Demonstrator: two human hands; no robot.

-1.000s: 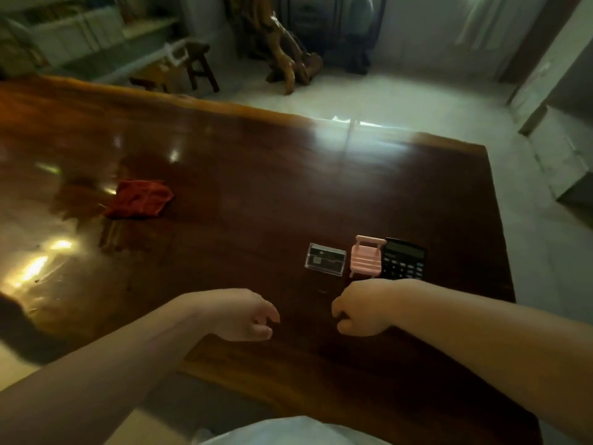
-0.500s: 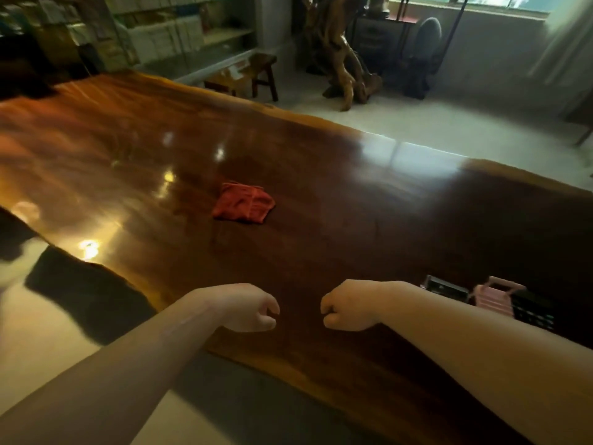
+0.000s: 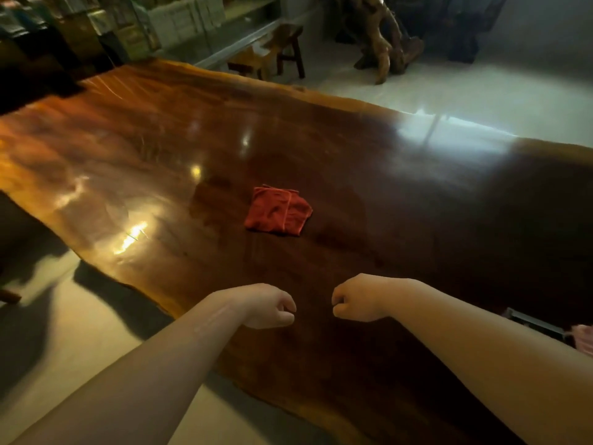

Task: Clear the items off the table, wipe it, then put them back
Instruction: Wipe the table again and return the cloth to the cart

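1. Cloth lies folded flat on the surface, ahead of both my fists and well apart from them.
2. My left grip is a loose fist with nothing in it. My right grip is a tighter fist, also empty. Both hover close together over the surface's near edge.
3. The cloth sits slightly left of the gap between them, so the left grip looks a touch nearer. Folded almost square, it shows no clear long axis.
4. A dark case and a pink thing peek in at the right edge, beside my right forearm, nearer that grip.
5. With those on the surface, I judge clearing unfinished.
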